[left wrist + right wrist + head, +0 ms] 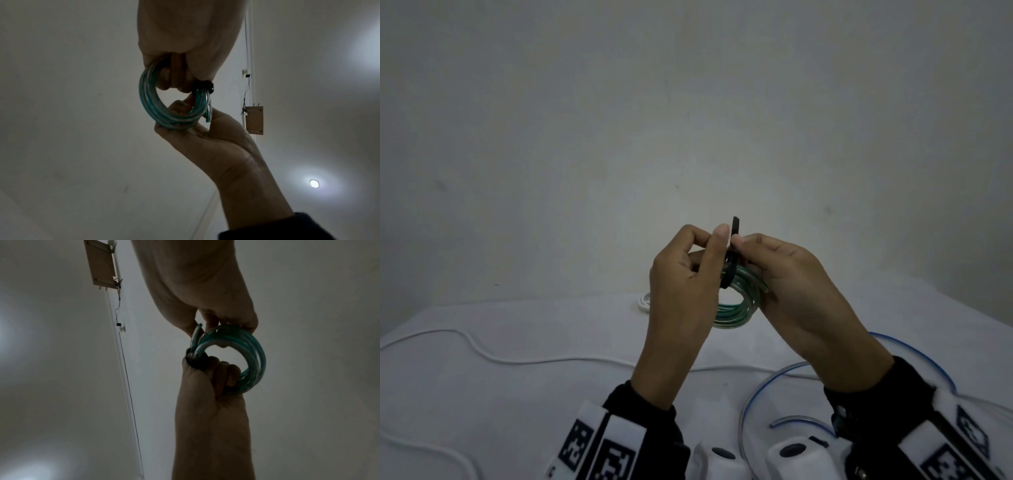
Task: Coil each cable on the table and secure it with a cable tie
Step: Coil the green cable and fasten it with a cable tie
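Both hands are raised above the table in the head view, with a coiled green cable point(736, 313) between them. A black cable tie point(735, 229) wraps the top of the coil, and its free end sticks up. My left hand point(722, 237) pinches the tie between thumb and forefinger, with its other fingers curled through the coil point(254, 356). My right hand point(739, 244) cradles the coil point(148, 100) in its curled fingers, a fingertip touching the tie point(203, 85). The tie's buckle is hidden.
A loose white cable point(517, 360) runs across the white-covered table point(551, 404). At the right lies a clear cable with a blue stripe point(917, 351). A small white coil point(643, 302) sits behind my left hand. White devices point(722, 459) are at the near edge.
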